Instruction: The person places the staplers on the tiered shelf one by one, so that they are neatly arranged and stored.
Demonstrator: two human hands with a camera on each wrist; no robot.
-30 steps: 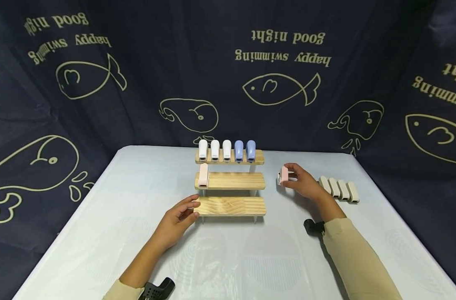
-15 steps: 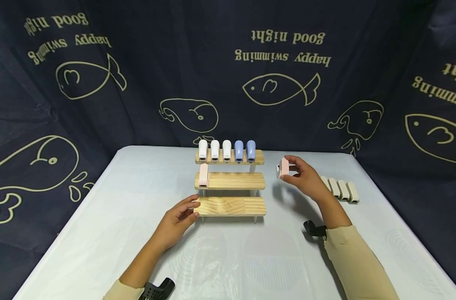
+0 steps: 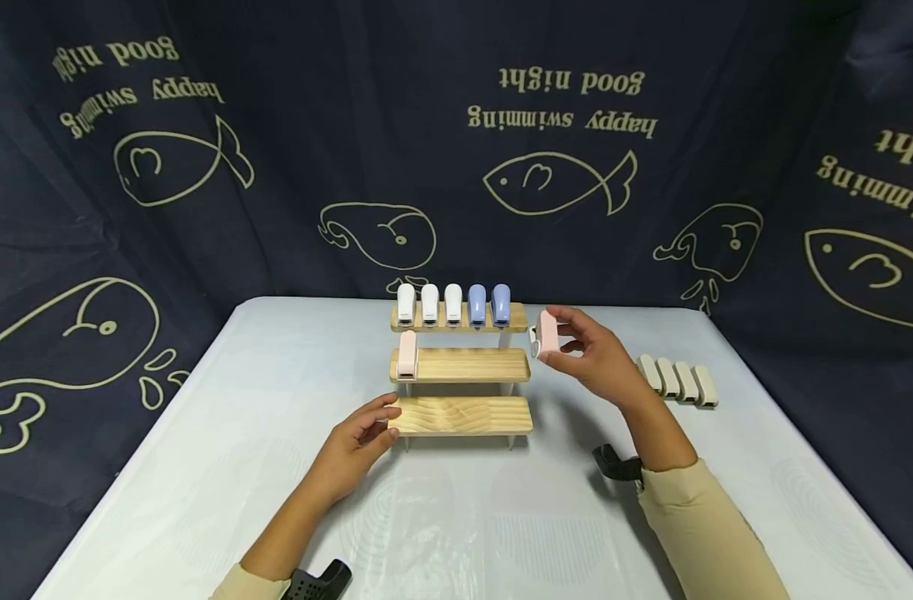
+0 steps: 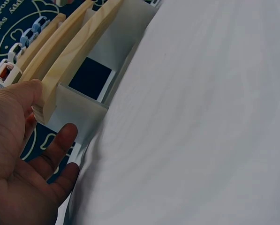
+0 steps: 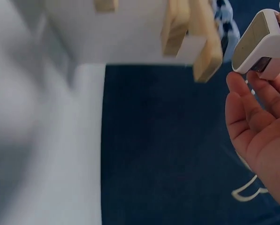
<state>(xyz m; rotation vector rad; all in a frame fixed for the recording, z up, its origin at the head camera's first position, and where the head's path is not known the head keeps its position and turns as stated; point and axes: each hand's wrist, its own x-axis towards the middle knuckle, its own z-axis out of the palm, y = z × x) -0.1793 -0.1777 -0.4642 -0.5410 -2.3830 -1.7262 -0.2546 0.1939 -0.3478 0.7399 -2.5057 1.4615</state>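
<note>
Pinching a pink mini stapler point(image 3: 549, 332) between thumb and fingers, the person's right grip point(image 3: 593, 360) is holding it in the air over the far half of the desk point(image 3: 276, 358), just beside the right end of a three-tier wooden rack point(image 3: 456, 371). The held stapler is lying at the left of that grip, its white base facing the rack; its long axis is running roughly between the desk's near and far edges, the tilt being hard to judge. The right grip is plainly the nearer one, while the left grip point(image 3: 351, 446) is resting at the left end of the lowest tier point(image 3: 464, 417); whether it is pinching the board, I cannot tell. At the middle tier's left end a second pink stapler point(image 3: 407, 354) is standing lengthwise front to back. On the top tier point(image 3: 519, 318), three white staplers point(image 3: 429, 303) and two blue staplers point(image 3: 500, 305) are standing in a row, the rightmost blue one and the tier's end sitting closest as possible obstructions. Four cream staplers point(image 3: 668, 377) are lying side by side toward the desk's right edge.
</note>
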